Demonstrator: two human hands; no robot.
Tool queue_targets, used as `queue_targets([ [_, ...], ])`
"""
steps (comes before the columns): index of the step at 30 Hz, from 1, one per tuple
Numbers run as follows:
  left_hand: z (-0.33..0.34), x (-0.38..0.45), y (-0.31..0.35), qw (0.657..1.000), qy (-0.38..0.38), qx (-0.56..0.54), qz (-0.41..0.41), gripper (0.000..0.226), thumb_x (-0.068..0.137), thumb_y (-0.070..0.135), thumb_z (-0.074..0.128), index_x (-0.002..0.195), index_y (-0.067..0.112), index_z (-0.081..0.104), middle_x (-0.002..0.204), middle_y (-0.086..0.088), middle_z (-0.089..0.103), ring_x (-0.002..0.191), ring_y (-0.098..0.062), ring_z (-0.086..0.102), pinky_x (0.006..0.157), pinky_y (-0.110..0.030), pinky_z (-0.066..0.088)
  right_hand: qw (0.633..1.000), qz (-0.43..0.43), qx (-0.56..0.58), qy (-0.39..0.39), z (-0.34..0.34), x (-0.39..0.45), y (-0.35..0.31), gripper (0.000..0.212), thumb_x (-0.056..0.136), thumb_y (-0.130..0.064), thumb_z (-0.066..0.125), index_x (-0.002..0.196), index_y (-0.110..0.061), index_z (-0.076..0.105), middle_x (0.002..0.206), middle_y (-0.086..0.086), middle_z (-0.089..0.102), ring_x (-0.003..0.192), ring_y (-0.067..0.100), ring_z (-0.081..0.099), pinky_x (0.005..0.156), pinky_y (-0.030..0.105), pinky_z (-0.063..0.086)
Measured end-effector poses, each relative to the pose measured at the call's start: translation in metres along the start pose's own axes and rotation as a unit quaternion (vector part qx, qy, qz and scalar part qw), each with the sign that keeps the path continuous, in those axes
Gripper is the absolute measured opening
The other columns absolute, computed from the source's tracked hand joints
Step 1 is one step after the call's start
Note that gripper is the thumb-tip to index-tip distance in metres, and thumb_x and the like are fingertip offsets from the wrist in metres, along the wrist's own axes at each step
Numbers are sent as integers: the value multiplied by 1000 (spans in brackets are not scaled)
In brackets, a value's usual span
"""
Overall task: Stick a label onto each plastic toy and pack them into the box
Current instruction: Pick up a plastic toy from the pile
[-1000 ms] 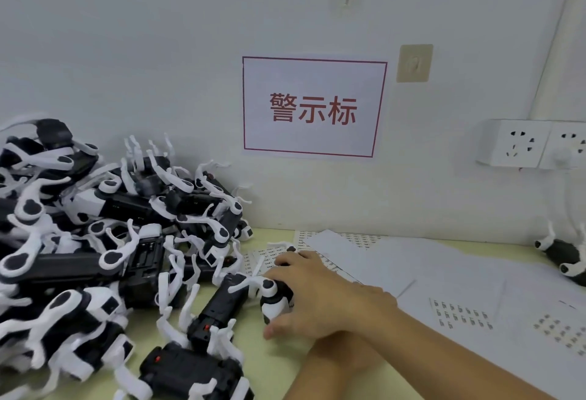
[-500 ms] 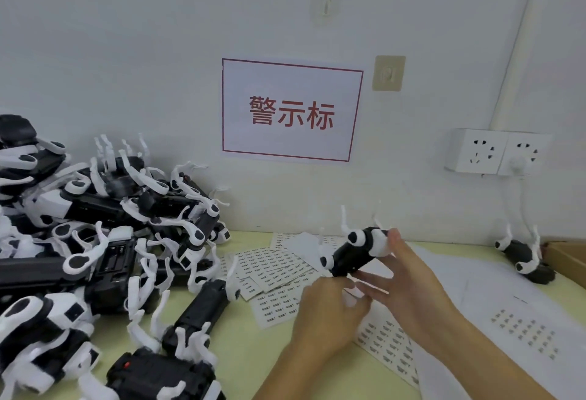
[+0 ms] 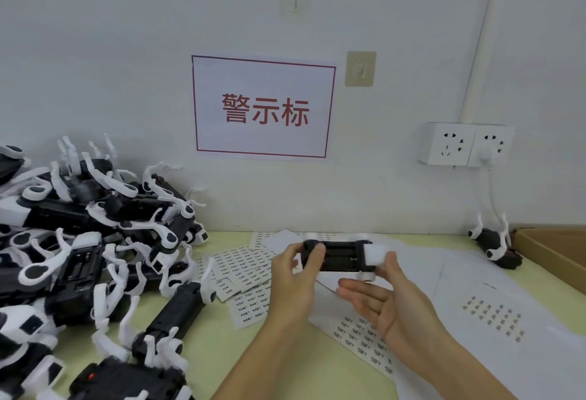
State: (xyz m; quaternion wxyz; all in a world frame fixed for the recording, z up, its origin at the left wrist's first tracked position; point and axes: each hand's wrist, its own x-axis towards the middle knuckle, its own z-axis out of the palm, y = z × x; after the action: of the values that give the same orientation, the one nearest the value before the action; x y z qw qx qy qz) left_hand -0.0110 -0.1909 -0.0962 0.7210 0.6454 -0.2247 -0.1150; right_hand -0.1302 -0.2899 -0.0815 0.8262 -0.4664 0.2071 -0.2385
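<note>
Left hand (image 3: 293,268) grips toy (image 3: 341,258) at dark end; right hand (image 3: 377,296) mostly open, thumb on white end. Label sheets (image 3: 244,268) under both. Big toy pile (image 3: 88,241) left, unlabelled apparently. Box (image 3: 551,250) far right, contents unseen; most work left.

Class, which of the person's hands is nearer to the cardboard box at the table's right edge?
Right. The right hand lies between the held toy and the box; the left hand is farther left.
</note>
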Motion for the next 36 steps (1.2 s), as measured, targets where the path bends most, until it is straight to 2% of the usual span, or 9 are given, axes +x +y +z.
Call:
queue_targets([
  [3,-2,2,8,998,56,-23,-30,34,90,53,62,95,20,69,89,12,72,83,-2,68,75,-24,46,992,6,-126,9,-2,-5,-5,53,98,-50,45,111,-2,63,91,27,73,71,32,73,51,28,54],
  [8,-11,10,19,993,58,20,-98,38,88,52,68,85,14,69,81,5,71,66,-8,72,79,-33,52,938,-29,-342,41,-13,-15,-25,29,100,-38,52,109,-15,68,86,7,75,73,23,74,63,30,55],
  [12,-21,16,20,988,23,96,-119,46,87,55,66,72,12,62,71,0,62,57,-5,66,67,-29,43,814,-111,-570,35,-44,-26,-29,16,97,-38,54,109,-45,62,101,-19,66,85,-8,63,71,11,45],
  [16,-23,16,18,976,46,184,-104,56,94,53,58,55,16,40,47,8,42,51,-14,45,53,-28,29,697,-119,-706,-24,-69,-30,-10,30,98,-41,52,128,-46,50,124,-30,44,118,-9,42,99,10,31],
  [18,-22,16,16,957,69,277,-47,55,97,54,53,58,16,44,58,4,48,58,-15,46,57,-30,35,656,-139,-741,-42,-76,-30,-4,38,97,-48,49,135,-47,44,127,-35,33,126,-8,33,103,7,23],
  [22,-16,9,24,851,130,495,117,46,98,59,41,114,24,66,115,3,57,112,-19,47,93,-35,36,633,-149,-759,-32,-85,-33,0,51,96,-60,40,146,-50,31,139,-41,20,138,-11,21,112,12,16],
  [28,28,-27,35,738,14,661,138,69,93,75,17,118,28,61,94,-3,59,78,-23,57,62,-33,33,617,-167,-768,-28,-90,-35,6,53,97,-60,36,149,-49,29,152,-34,21,140,-11,18,112,11,15],
  [33,27,-30,30,788,-41,611,68,67,90,77,28,128,27,50,120,-11,42,85,-22,48,68,-31,38,613,-166,-771,-37,-89,-36,5,52,99,-57,34,149,-47,27,154,-31,20,142,-9,17,116,16,17],
  [36,15,-22,35,807,-66,584,60,37,96,59,45,116,28,43,117,-9,42,87,-23,50,73,-33,48,613,-167,-772,-39,-89,-37,5,51,100,-56,34,149,-47,27,154,-30,20,142,-8,17,116,17,17],
])
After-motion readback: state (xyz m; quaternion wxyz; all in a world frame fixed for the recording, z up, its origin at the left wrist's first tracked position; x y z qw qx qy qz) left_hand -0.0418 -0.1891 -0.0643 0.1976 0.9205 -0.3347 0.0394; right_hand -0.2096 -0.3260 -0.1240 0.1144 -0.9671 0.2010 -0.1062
